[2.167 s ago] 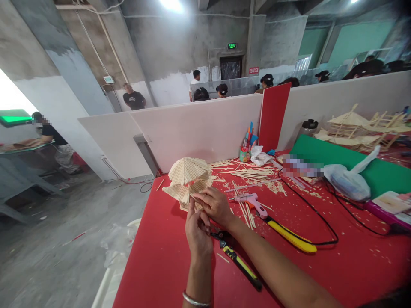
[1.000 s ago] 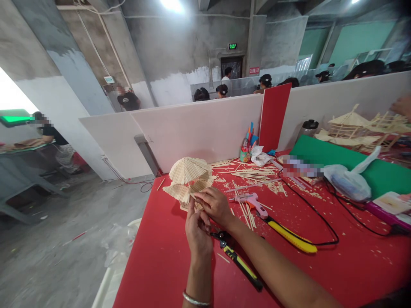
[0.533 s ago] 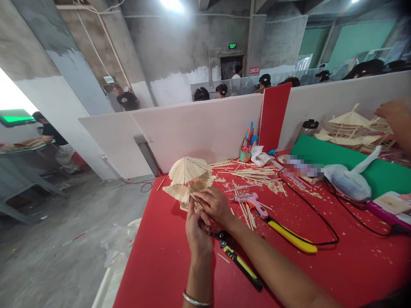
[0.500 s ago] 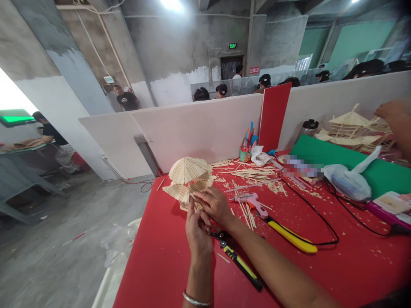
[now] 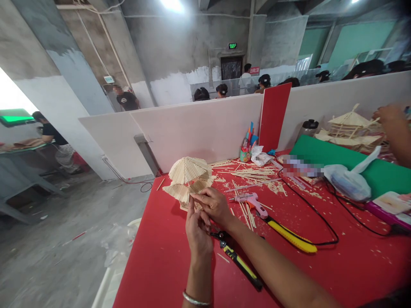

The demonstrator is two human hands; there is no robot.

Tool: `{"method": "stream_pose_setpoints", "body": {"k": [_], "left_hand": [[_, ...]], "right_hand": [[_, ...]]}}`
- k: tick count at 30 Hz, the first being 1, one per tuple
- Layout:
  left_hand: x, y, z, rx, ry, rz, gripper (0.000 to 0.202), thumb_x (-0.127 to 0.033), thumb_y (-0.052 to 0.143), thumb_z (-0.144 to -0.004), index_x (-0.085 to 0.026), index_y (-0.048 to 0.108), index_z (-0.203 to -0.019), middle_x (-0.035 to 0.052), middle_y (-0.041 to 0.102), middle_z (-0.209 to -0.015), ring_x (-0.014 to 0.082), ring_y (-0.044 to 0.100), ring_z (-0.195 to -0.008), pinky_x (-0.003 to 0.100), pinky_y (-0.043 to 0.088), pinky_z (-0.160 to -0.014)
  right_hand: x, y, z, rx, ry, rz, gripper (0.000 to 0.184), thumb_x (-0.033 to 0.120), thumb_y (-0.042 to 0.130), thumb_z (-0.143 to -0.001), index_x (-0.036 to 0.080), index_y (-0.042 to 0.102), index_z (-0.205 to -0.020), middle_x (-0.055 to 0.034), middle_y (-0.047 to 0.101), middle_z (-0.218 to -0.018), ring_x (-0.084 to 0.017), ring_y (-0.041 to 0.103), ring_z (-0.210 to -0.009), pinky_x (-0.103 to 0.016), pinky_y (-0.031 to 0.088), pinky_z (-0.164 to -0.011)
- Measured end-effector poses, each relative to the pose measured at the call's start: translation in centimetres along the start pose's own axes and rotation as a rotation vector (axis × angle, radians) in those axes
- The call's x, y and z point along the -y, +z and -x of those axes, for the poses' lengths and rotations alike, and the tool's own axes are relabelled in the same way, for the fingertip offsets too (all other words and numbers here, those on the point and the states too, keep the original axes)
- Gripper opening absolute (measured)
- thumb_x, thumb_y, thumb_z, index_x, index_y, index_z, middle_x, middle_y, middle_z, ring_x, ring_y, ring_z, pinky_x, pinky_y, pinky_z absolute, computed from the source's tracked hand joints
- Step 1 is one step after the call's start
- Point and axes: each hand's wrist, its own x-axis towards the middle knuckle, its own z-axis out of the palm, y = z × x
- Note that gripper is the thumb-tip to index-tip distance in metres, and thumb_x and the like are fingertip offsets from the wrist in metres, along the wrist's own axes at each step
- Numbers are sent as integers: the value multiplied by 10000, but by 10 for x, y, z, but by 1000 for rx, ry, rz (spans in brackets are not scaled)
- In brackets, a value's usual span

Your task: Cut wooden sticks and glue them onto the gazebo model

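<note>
A small pavilion model (image 5: 186,172) made of pale wooden sticks, with two stacked roofs, stands at the table's left side. My left hand (image 5: 197,226) is at its front, index finger stretched up against the lower roof's front corner and the other fingers curled. From the right, my right hand (image 5: 215,206) pinches at the same corner, its fingertips meeting the left index finger. Whatever lies between the fingertips is too small to make out. Beneath my right wrist lie cutters with yellow-black handles (image 5: 239,263), their jaws beside my left hand.
Right of my hands lie a pink glue gun (image 5: 252,201), a yellow-handled tool (image 5: 290,236) and a black cable. Loose sticks (image 5: 250,174) and scraps litter the red table (image 5: 154,265). A white partition (image 5: 199,128) runs behind. A co-worker's hand (image 5: 390,117) is near another stick model (image 5: 349,122).
My hands and the pavilion model stay almost still, with only a slight shift of the right fingers. At the far right, the co-worker's hand has moved a little. A person at the back has moved right.
</note>
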Motion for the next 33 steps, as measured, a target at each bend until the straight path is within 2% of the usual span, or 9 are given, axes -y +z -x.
{"method": "stream_pose_setpoints", "body": {"k": [19,28,33], "left_hand": [[1,-1,-1,24,6,-25,779,-309,667,-731,-136,441,-1456,-89,443,-417,70,289,-345,179,209,-360],[2,0,0,3,16,-46,785,-311,654,-730,-120,431,-1459,-90,437,-399,69,267,-338,173,195,-355],[6,1,2,-40,63,-38,757,-286,647,-728,-110,456,-1439,-95,433,-393,69,278,-341,175,199,-365]], "right_hand": [[0,1,0,-40,-11,-33,256,251,573,-951,266,728,-1153,-35,667,-871,-147,596,-795,-245,464,-675],[2,-2,1,-12,-4,-40,254,287,562,-961,269,725,-1155,-34,674,-881,-144,593,-802,-242,469,-693],[6,-3,1,-50,-29,-82,276,318,514,-984,260,726,-1151,-38,670,-868,-149,594,-794,-244,475,-685]]}}
